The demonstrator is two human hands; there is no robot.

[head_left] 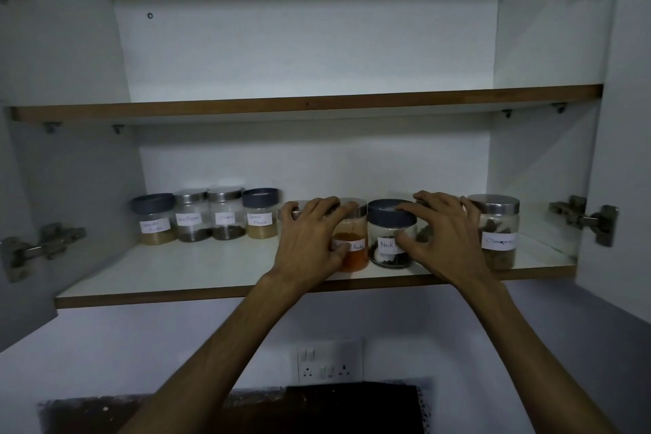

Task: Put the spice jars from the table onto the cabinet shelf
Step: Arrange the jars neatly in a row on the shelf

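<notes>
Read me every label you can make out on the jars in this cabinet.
"Black ..." on the dark-lidded jar, rest hidden by right hand.
"... Powder" on orange spice jar, start hidden by left hand.
Cinnamon-like word on rightmost jar, smudged.
Four left jars: too blurred.

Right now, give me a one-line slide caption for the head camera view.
Both hands, left hand and right hand, grip spice jars on the lower cabinet shelf beside four labelled jars.
</notes>
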